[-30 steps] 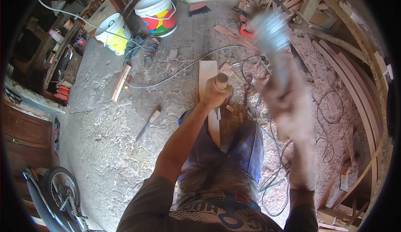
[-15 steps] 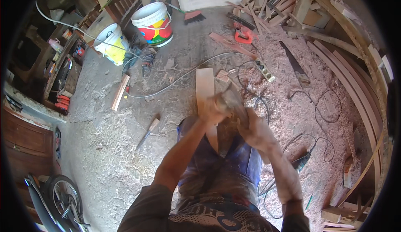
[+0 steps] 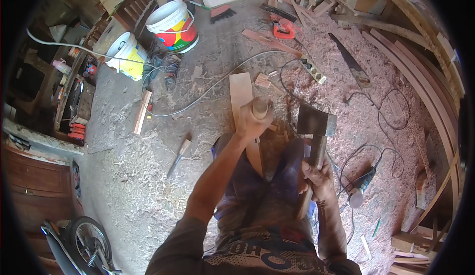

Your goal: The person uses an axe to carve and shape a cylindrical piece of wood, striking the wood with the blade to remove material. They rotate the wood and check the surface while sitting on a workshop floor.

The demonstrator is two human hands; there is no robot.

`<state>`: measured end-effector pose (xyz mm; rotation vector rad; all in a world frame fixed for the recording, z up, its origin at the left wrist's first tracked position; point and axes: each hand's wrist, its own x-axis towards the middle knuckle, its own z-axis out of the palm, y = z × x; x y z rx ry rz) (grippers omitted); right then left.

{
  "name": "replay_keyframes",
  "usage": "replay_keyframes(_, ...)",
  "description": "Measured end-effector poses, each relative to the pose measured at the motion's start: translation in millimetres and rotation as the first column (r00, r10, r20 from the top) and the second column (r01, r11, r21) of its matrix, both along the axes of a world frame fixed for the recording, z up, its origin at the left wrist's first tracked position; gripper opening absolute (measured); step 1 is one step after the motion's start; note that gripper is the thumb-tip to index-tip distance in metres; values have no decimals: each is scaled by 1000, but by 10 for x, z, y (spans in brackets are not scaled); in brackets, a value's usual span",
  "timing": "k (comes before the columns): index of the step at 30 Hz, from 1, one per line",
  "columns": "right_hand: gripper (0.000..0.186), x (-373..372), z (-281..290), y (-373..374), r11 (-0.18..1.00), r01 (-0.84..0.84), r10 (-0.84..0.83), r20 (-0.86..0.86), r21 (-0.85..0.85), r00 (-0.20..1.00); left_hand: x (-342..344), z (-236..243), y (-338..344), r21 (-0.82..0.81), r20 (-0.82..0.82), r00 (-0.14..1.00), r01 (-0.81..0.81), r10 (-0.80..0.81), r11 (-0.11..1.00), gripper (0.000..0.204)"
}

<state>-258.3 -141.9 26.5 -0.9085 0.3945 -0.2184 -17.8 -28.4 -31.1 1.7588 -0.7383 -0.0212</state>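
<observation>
My left hand [image 3: 253, 122] is wrapped round the wooden handle of a chisel [image 3: 260, 107], which stands over a pale board [image 3: 241, 88]. The board lies lengthwise in front of me and reaches back between my legs. A bit of the chisel's metal shows under my fist, but its cutting edge is hidden. My right hand [image 3: 318, 178] grips the wooden handle of a hatchet [image 3: 316, 121], with its broad dark head raised to the right of the chisel, apart from it. On the floor to the left lies a second chisel [image 3: 180, 157].
Small wood offcuts [image 3: 262, 80] lie beyond the board. A power strip [image 3: 313, 70], a handsaw [image 3: 350, 60], a red clamp [image 3: 284, 29] and a corded power tool [image 3: 362, 186] rest among shavings at right. Two buckets [image 3: 173, 26] stand at far left; a motorcycle wheel [image 3: 90, 243] is at lower left.
The hatchet has moved from the top of the chisel handle away to the right, and my right hand with it. My left hand keeps its hold on the chisel.
</observation>
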Motion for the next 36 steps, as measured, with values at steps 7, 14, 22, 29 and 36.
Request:
replay_keyframes(7,63,-30,-152,13,991,-69,64,-44,-115,997,11,-68,42,-120,-350,924,-210,156,970,17)
replay_keyframes(14,62,106,-241,50,988,-77,66,-87,-137,994,-134,353,-33,-91,60,997,42,-37,995,18)
replay_keyframes(22,61,108,-274,66,987,-82,71,-86,-135,994,24,38,76,-119,-95,995,-2,-9,993,20)
replay_keyframes(29,61,75,-243,88,992,-69,61,-78,-104,995,31,-60,118,-77,29,999,-25,28,997,20)
replay_keyframes(36,67,245,-6,-48,512,-187,114,-150,-838,982,-79,-55,134,-68,43,999,-11,14,998,21)
